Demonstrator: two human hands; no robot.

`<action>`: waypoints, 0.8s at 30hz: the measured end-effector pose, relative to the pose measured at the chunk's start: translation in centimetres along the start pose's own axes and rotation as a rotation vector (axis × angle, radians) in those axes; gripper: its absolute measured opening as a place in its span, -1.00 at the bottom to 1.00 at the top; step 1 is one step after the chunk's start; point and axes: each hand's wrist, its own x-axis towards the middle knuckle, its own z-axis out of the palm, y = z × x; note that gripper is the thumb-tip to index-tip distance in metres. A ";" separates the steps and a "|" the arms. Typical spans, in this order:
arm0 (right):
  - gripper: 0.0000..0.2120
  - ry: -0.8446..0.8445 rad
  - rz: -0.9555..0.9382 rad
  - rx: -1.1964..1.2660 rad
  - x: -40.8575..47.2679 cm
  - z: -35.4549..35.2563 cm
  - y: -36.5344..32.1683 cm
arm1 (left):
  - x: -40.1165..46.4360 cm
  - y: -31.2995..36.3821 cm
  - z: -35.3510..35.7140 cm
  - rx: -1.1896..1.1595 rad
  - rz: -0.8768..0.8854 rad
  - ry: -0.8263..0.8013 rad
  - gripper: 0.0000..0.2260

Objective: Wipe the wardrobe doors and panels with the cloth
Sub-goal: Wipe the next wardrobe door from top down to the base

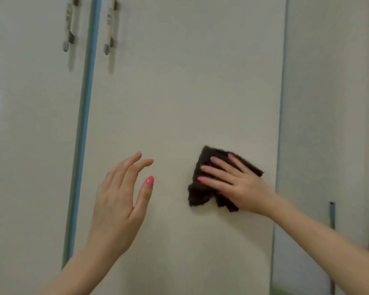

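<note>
- The left door (30, 145) fills the left side, cream and glossy, with a handle (69, 26) near its top; no cloth touches it.
- A blue-grey strip (83, 128) runs down between this door and the next.
- The middle door (179, 92) has its own handle (111, 26) near the top left corner.
- The left hand (119, 201) hovers in front of the middle door, grip spread and holding nothing; whether its fingertips touch the panel I cannot tell.
- The cloth (202, 194), dark brown and crumpled, lies against the lower right part of the middle door.
- The right hand (237, 184) presses it flat, fingers spread over it rather than pinching.
- The right panel (324, 103) stands beyond another strip, untouched by the cloth now.
- Judging progress: wiping is under way on the middle door; no streaks show what is finished, so the other panels probably remain.
</note>
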 end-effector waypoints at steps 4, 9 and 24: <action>-0.57 0.165 0.515 0.035 -0.9 -0.8 2.4 | -0.8 0.0 0.7 0.024 0.017 -0.024 -0.64; -0.54 0.147 0.585 0.018 -9.0 2.5 -9.4 | -2.4 -0.3 1.3 0.010 -0.010 -0.061 -0.64; -0.51 0.219 0.843 0.023 -0.2 -0.3 -1.3 | -5.4 1.0 0.3 0.000 -0.061 -0.102 -0.65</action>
